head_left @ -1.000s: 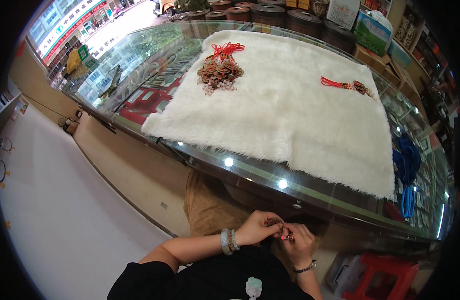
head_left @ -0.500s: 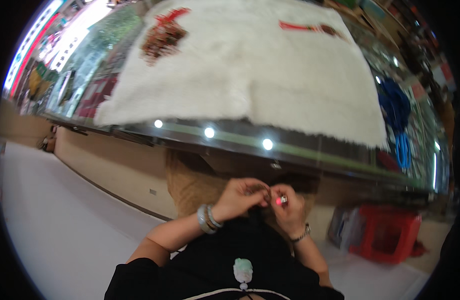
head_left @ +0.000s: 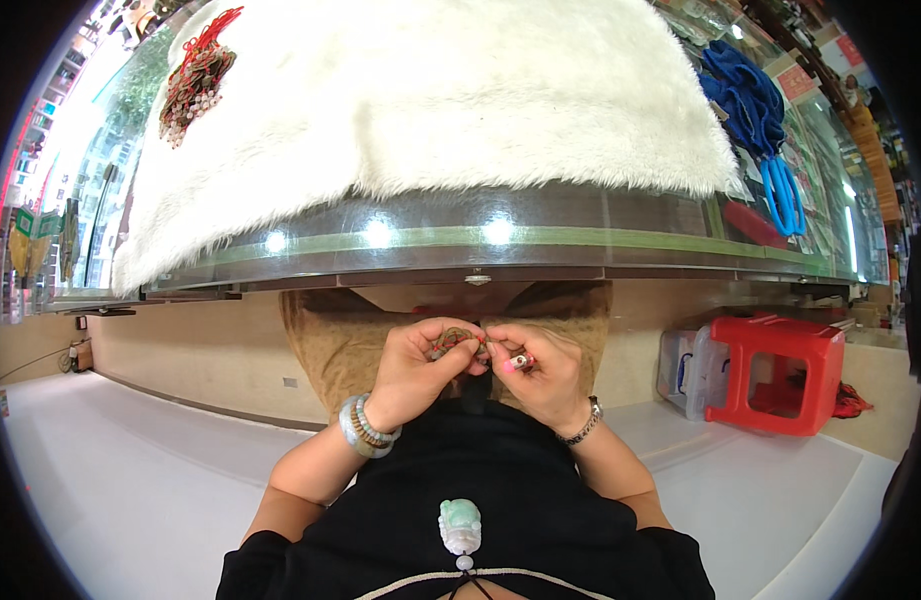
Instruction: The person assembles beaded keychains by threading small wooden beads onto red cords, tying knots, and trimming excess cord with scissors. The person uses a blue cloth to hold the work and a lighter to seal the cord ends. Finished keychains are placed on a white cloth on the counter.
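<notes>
My left hand is closed around a small bunch of bronze-coloured coins with red cord and beads, just in front of my body. My right hand meets it, its thumb and forefinger pinched at the edge of the bunch. Tucked in the curled fingers of that hand is a small pink lighter with a metal top. What exactly the two pinches hold between them is hidden by the fingers. A pile of similar coin charms with red cords and pale beads lies on the white fur mat, far left.
The mat covers a glass-topped counter beyond my hands. To the right lie a dark blue cloth and blue-handled scissors. A red plastic stool and a clear plastic box stand below. Brown cloth hangs under the counter.
My view has turned, so the mat and counter sit higher and the single red-corded charm at the far right is out of sight. My hands remain together, still holding the coins and lighter.
</notes>
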A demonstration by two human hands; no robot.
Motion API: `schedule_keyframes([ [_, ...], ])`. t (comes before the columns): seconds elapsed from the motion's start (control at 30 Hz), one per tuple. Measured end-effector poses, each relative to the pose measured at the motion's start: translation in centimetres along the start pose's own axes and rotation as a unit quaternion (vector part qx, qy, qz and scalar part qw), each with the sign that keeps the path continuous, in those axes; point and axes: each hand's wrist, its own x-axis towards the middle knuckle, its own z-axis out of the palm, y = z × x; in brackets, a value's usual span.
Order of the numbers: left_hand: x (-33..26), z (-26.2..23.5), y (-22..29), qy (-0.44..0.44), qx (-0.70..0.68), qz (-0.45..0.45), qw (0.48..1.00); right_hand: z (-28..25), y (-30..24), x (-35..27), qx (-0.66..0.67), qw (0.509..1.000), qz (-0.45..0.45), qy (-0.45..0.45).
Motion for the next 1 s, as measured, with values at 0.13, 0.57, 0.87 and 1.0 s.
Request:
schedule_keyframes([
  [0.13,0.0,0.1,0.1,0.006,0.03,0.017,0.999,-0.2,0.1,0.4,-0.044,0.997,-0.069,-0.012],
  [0.57,-0.5,1.7,1.1,0.082,0.28,0.145,0.946,-0.2,0.4,0.6,-0.051,0.997,-0.057,-0.025],
  [0.87,-0.2,1.6,0.9,0.078,0.255,0.136,0.954,0.2,0.7,0.0,-0.034,0.998,0.016,-0.046],
  [1.0,0.0,1.4,0.9,0.065,0.251,0.131,0.957,0.2,0.7,0.0,0.001,0.998,0.056,-0.037],
])
